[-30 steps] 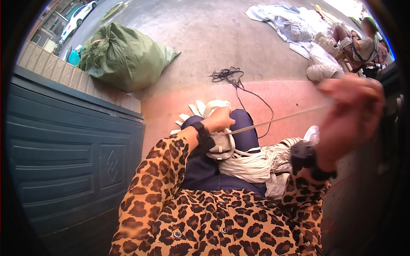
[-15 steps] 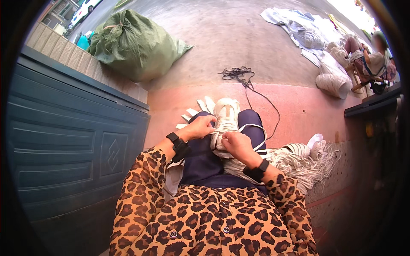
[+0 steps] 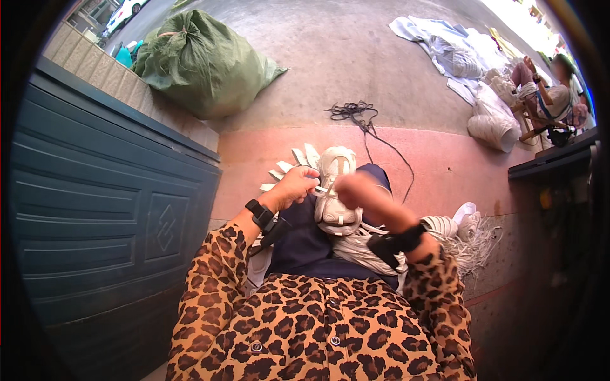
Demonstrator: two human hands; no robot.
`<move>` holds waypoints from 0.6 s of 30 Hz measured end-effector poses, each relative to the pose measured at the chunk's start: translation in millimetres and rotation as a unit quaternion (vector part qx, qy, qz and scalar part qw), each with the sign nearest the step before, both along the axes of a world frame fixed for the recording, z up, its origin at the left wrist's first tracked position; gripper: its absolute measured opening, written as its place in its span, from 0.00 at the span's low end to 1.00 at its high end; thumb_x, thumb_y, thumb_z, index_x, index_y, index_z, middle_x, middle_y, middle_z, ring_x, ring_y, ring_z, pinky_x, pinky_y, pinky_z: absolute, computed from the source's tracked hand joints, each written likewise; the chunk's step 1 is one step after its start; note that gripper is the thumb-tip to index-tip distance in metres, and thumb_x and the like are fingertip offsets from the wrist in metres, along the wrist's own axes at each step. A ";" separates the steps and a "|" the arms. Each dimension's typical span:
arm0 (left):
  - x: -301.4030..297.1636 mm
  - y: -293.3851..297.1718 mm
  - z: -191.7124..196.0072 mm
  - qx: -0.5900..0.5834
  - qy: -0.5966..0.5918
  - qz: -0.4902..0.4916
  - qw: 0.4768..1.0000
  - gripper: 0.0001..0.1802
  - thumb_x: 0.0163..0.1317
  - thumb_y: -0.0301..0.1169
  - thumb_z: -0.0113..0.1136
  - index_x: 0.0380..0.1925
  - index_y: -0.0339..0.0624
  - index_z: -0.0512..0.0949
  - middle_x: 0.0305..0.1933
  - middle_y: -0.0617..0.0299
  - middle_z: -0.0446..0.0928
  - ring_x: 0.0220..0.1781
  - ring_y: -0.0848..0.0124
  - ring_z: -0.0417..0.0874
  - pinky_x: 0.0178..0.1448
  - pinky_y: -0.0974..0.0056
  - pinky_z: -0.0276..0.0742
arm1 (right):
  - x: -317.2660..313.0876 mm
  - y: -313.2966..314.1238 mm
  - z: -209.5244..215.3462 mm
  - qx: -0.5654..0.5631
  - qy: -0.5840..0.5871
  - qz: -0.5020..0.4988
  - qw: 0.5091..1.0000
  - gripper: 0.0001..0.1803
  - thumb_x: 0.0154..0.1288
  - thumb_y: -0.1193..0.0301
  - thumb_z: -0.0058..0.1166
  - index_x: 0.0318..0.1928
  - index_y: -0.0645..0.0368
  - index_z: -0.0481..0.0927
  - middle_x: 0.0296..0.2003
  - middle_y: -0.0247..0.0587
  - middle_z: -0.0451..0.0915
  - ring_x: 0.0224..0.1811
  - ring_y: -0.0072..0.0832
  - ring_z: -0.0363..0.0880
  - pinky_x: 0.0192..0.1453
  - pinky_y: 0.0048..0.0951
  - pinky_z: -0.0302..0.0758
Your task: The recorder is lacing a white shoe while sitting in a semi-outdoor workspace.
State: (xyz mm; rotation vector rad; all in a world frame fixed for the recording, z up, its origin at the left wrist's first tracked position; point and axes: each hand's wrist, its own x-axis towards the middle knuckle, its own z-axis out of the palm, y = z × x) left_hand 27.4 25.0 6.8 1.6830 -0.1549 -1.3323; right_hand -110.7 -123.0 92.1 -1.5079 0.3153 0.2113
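A cream lace-up sneaker (image 3: 341,213) rests between my knees, toe pointing away from me. My left hand (image 3: 298,185) is beside the shoe's left edge, finger and thumb pinched on a white shoelace (image 3: 319,189). Over the sneaker's right side is my right hand (image 3: 357,192), smeared by motion. Its fingers look curled in, and what they hold is hidden. The hand and forearm cover part of the lacing.
Several white strips (image 3: 276,174) fan out beyond my left knee. A bundle of white laces (image 3: 467,244) lies at my right. Ahead are a tangled black cord (image 3: 354,112) and a green sack (image 3: 206,70). A dark panelled door (image 3: 114,209) stands left; another person (image 3: 559,92) sits far right near white bundles (image 3: 492,124).
My right hand has shifted slightly right and up, its forearm swinging across. My left hand has drawn a little left, off the sneaker, still on the lace. The far person has raised an arm.
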 end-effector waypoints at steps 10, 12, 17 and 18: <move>-7.7 -56.3 32.8 -0.193 -0.219 -0.397 0.870 0.27 0.49 0.35 0.65 0.51 0.44 0.73 0.44 0.56 0.74 0.51 0.63 0.72 0.55 0.65 0.66 | -37.2 -67.9 192.8 0.375 -0.397 0.063 0.836 0.13 0.65 0.70 0.37 0.21 0.49 0.57 0.15 0.22 0.53 0.15 0.15 0.50 0.29 0.25 0.51; -15.7 -66.6 48.6 -0.196 -0.219 -0.414 0.861 0.25 0.48 0.37 0.67 0.48 0.45 0.75 0.45 0.58 0.75 0.53 0.65 0.71 0.58 0.64 0.63 | -36.3 -68.8 194.5 0.403 -0.392 0.076 0.824 0.13 0.65 0.70 0.37 0.21 0.49 0.58 0.15 0.22 0.54 0.15 0.15 0.50 0.29 0.24 0.51; -15.2 -66.1 61.8 -0.195 -0.046 -0.390 0.899 0.13 0.55 0.33 0.59 0.38 0.39 0.79 0.41 0.59 0.76 0.49 0.67 0.74 0.56 0.65 0.65 | -49.5 -97.1 178.9 0.298 -0.397 0.044 0.867 0.12 0.65 0.69 0.38 0.22 0.50 0.60 0.16 0.23 0.59 0.17 0.16 0.54 0.31 0.24 0.54; -8.3 -62.9 60.0 -0.177 -0.014 -0.330 0.927 0.12 0.59 0.34 0.55 0.38 0.38 0.79 0.38 0.58 0.77 0.47 0.65 0.75 0.56 0.64 0.67 | -52.9 -110.5 172.1 0.215 -0.385 0.064 0.895 0.12 0.65 0.68 0.38 0.23 0.51 0.62 0.17 0.25 0.62 0.19 0.17 0.58 0.32 0.25 0.55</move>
